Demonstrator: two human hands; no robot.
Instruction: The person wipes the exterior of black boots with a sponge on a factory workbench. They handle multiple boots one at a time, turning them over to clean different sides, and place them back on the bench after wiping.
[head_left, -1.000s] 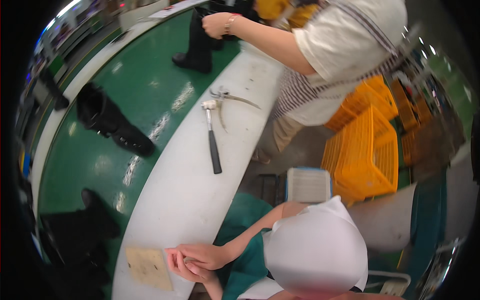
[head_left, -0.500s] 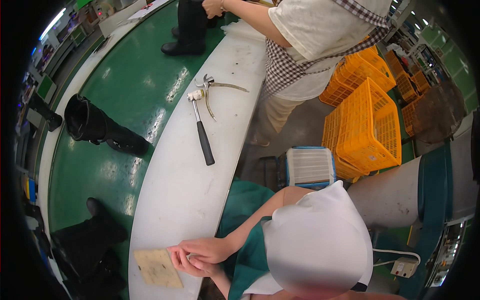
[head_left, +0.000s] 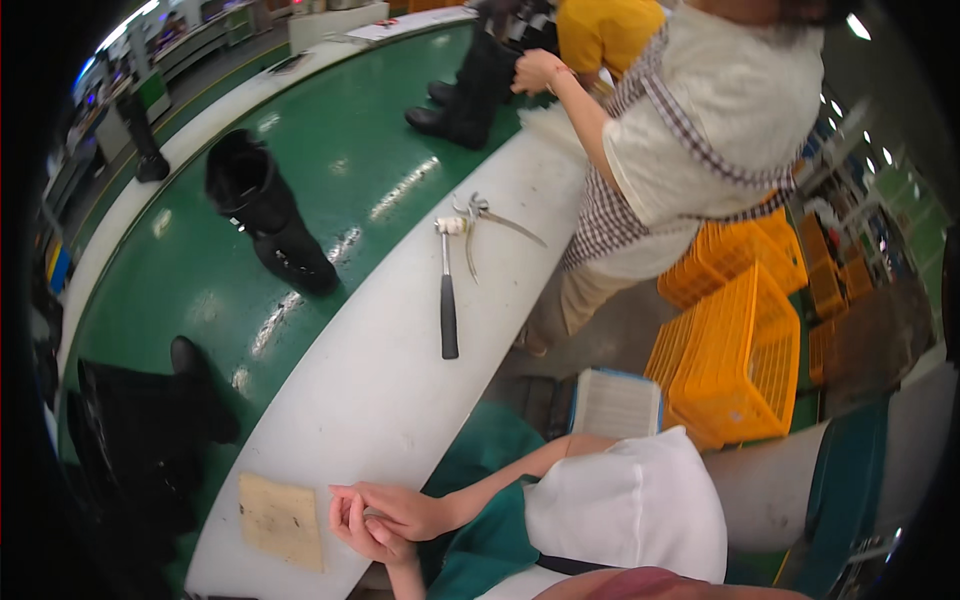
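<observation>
My right hand [head_left: 415, 511] lies over my left hand [head_left: 369, 537] above the near end of the white bench. The fingers of the two hands are curled loosely against each other, and no object shows in them. Just left of them a cream square pad [head_left: 280, 522] with dark marks lies flat, apart from my fingertips. Farther up the bench a hammer [head_left: 448, 305] with a black handle and pale head lies beside lasting pincers [head_left: 476, 212] with spread handles. The hammer's head touches or nearly touches the pincers; I cannot tell which.
Left of the white bench [head_left: 370, 400] runs a green surface [head_left: 330, 180] carrying black boots [head_left: 268, 220], more at lower left. A co-worker [head_left: 720, 130] in a checked apron handles a tall boot [head_left: 470, 95] at the far end. Yellow crates [head_left: 735, 370] and a pale-topped stool [head_left: 617, 402] stand right.
The view has swung, so bench, tools and boots sit differently in the picture. My hands stay together beside the pad. The co-worker still holds the boot at the far end.
</observation>
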